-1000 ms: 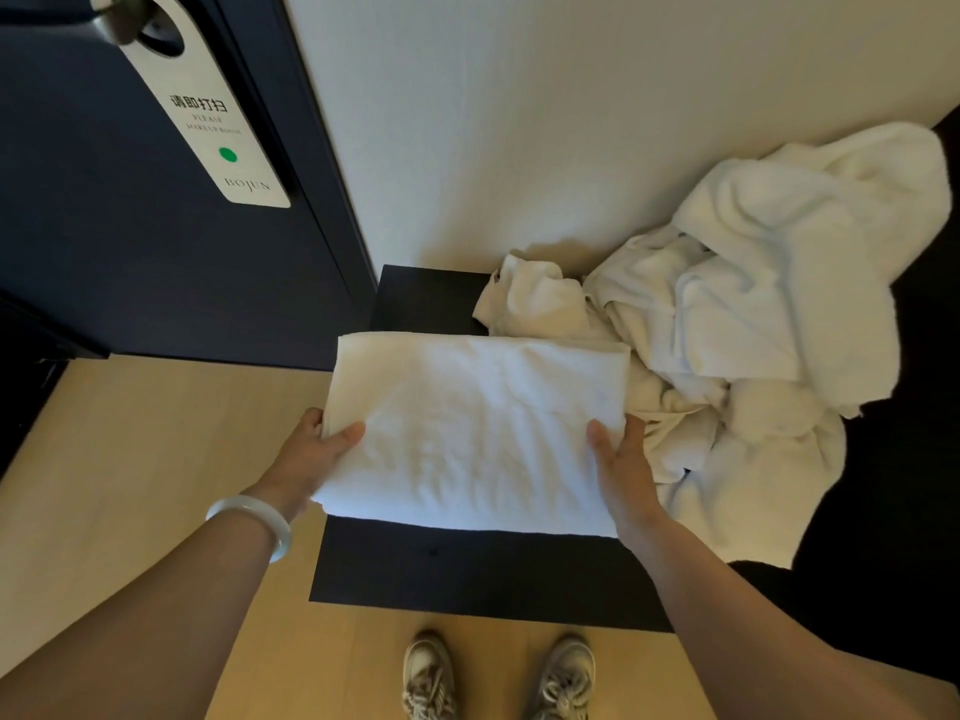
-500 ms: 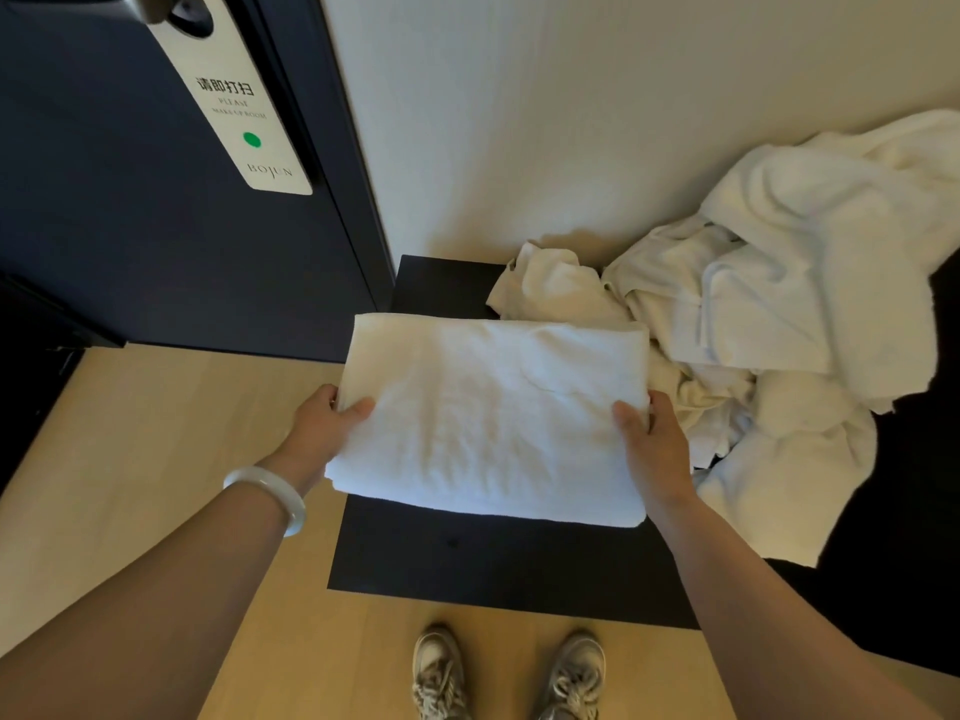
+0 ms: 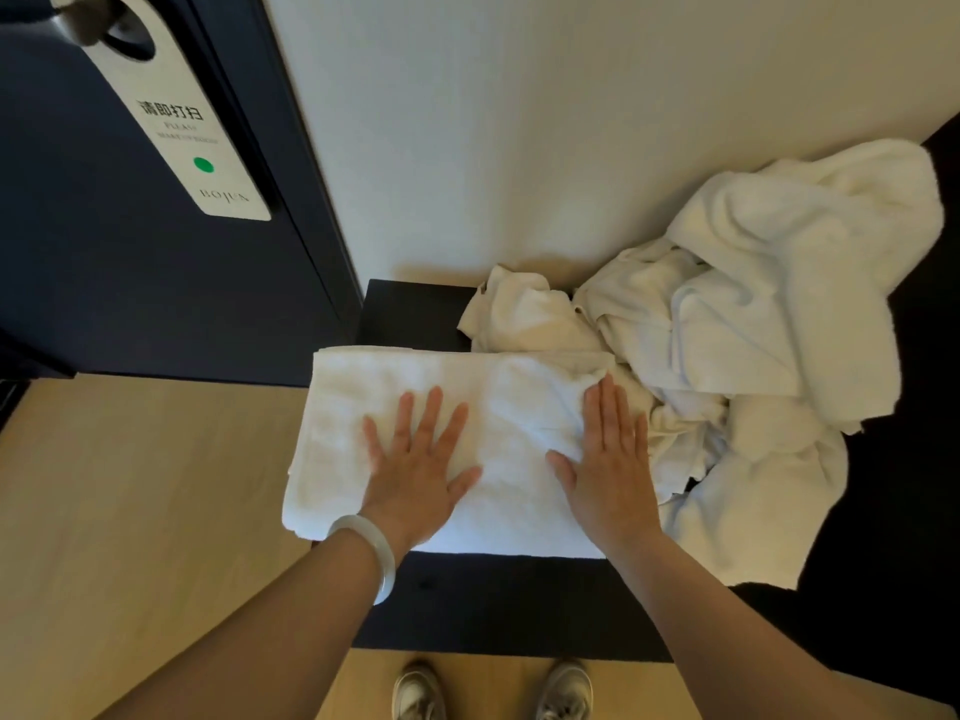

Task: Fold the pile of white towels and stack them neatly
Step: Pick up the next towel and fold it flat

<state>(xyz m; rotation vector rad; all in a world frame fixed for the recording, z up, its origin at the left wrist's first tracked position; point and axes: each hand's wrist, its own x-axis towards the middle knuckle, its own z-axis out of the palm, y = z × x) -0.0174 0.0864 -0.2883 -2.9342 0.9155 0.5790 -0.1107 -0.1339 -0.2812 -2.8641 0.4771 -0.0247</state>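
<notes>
**Both palms flat on the folded towel**

Both arms reach forward from the lower edge, where the frame cuts off the forearms. The left hand (image 3: 415, 475) lies palm-down with fingers straight and spread, a pale bangle (image 3: 371, 543) on its wrist. The right hand (image 3: 608, 459) also lies palm-down, fingers straight and close together, thumb out. The cloth under both palms is hidden, and the towel's right edge is hard to tell from the cloth beside it. Neither hand curls round anything. Both press flat on the folded towel (image 3: 514, 423), which lies on the dark bench top (image 3: 493, 605) directly beneath them, its left end overhanging past the left hand. Just right of the right hand, touching the towel, sits the crumpled pile of towels (image 3: 753, 330).
</notes>
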